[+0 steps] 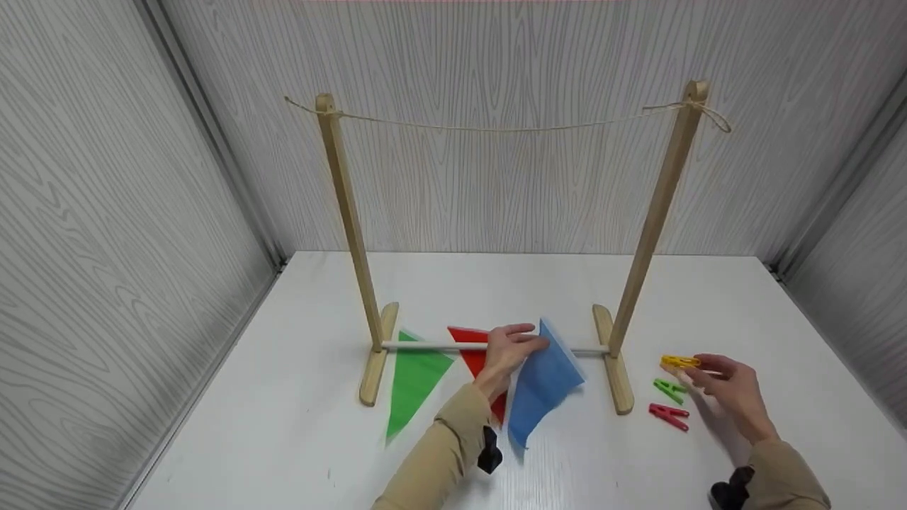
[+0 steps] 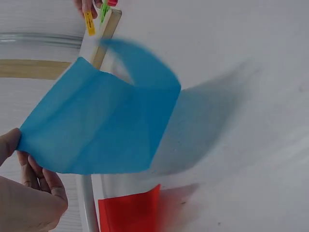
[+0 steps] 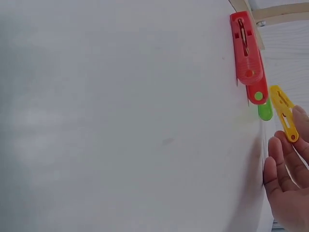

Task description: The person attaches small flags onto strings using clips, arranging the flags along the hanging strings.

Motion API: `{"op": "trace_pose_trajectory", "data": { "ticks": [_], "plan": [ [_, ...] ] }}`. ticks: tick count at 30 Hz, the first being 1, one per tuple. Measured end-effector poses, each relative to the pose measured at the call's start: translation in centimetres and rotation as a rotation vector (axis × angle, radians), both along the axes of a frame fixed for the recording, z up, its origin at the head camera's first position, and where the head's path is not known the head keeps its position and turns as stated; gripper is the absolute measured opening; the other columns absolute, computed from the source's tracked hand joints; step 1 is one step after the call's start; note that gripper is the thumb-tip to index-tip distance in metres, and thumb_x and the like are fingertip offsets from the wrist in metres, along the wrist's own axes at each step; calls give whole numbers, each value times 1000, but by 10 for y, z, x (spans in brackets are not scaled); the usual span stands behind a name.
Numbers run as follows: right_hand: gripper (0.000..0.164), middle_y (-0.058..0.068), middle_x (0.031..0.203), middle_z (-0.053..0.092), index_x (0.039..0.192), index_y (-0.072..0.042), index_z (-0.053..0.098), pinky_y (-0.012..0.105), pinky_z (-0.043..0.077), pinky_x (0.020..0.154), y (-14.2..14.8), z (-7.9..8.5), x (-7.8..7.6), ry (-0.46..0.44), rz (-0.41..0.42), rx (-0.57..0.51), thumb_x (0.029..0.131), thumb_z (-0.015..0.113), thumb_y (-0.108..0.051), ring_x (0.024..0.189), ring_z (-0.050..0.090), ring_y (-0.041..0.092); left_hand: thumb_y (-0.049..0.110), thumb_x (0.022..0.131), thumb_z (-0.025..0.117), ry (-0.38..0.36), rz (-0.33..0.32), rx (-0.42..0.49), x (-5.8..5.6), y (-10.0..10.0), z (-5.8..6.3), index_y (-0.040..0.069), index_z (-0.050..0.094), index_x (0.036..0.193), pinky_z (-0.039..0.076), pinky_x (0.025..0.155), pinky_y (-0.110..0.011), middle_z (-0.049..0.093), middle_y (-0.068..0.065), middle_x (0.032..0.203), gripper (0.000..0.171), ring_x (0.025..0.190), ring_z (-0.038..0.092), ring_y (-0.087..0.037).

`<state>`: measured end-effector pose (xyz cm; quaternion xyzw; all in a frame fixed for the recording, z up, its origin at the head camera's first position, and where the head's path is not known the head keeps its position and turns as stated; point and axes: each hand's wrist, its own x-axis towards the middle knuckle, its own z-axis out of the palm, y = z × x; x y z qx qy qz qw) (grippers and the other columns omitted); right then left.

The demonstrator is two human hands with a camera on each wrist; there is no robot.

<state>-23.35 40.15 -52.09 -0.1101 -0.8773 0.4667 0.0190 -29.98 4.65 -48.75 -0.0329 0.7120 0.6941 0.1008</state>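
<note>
My left hand (image 1: 506, 352) pinches a blue triangular flag (image 1: 544, 382) by its upper edge, between thumb and fingers. In the left wrist view the blue flag (image 2: 106, 121) hangs bent above the table, casting a shadow. Under my left forearm lies a red flag (image 1: 469, 337), partly covered by the hand. A green flag (image 1: 414, 379) lies flat to its left. On the right side my right hand (image 1: 733, 389) holds a yellow clothespin (image 1: 682, 361) at one end, with the thumb and fingertips on it. A green clothespin (image 1: 669, 390) and a red clothespin (image 1: 669, 416) lie close below it.
A wooden stand has a left post (image 1: 348, 219) and a right post (image 1: 657, 219) on flat feet. A thin string (image 1: 489, 129) is tied between the post tops. A white rod (image 1: 432, 346) joins the feet low down, over the green and red flags. Grey wood-grain walls (image 1: 496, 198) surround the white table.
</note>
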Motion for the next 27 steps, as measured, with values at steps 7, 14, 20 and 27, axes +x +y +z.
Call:
{"op": "trace_pose_trajectory", "data": {
  "ticks": [7, 14, 20, 27],
  "plan": [
    [67, -31, 105, 54, 144, 4, 47, 11, 52, 81, -2, 5, -2, 79, -20, -134, 98, 64, -41, 92, 54, -15, 14, 88, 77, 34, -35, 25, -1, -4, 9, 2, 66, 128, 54, 104, -38, 72, -13, 121, 43, 105, 70, -20],
    [55, -31, 102, 60, 140, -1, 53, 13, 55, 82, -7, 20, -7, 140, -13, -279, 99, 64, -34, 88, 63, -6, 15, 92, 72, 63, -67, 11, 1, -6, 21, 6, 68, 127, 55, 101, -35, 70, -9, 120, 36, 107, 64, -19],
    [45, -28, 106, 62, 137, -11, 57, 10, 53, 83, -15, 33, -8, 171, 7, -350, 98, 64, -34, 90, 65, -4, 17, 95, 69, 123, -101, 22, 3, -8, 28, 6, 73, 120, 54, 102, -38, 71, -9, 118, 28, 108, 64, -20],
    [46, -21, 108, 65, 134, -6, 58, 11, 54, 81, -27, 44, -9, 232, 34, -445, 96, 68, -31, 89, 66, -1, 20, 95, 70, 184, -108, 49, 2, -9, 36, 2, 72, 119, 55, 102, -40, 73, -13, 117, 30, 107, 67, -21]
  ]
}}
